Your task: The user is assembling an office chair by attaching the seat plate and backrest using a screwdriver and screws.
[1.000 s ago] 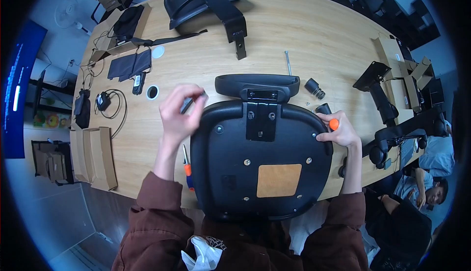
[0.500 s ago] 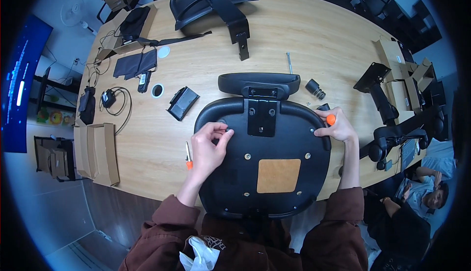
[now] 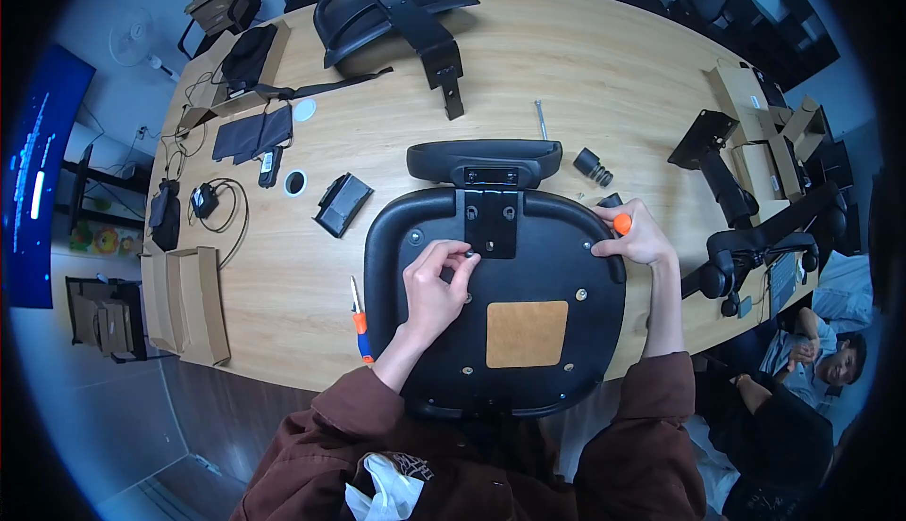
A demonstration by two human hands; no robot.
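Observation:
A black chair seat [image 3: 434,313] lies underside up in front of me, with a metal bracket [image 3: 490,234] and a curved black pad [image 3: 483,159] at its far edge. Beside the bracket's lower slot, my left hand [image 3: 436,285] pinches a small dark piece [image 3: 470,254], too covered to tell its kind. Over the seat's right edge curls my right hand [image 3: 642,235], thumb pressed on the underside near a corner screw. An orange-ended screwdriver [image 3: 622,224] pokes out of that fist, mostly hidden. Another screwdriver [image 3: 360,321], orange and blue, rests left of the seat.
Beyond the seat lie a long bolt [image 3: 541,120], a ribbed black cylinder [image 3: 593,167] and a black tray-like part [image 3: 343,205]. A large curved backrest [image 3: 377,16] is farther back. A black monitor arm [image 3: 727,181] stands right; an open carton [image 3: 189,304] sits left.
My left hand has moved right, from the seat's far left corner to the bracket's slot, uncovering a corner fastener and the screwdriver on the left. The right hand keeps its place on the seat.

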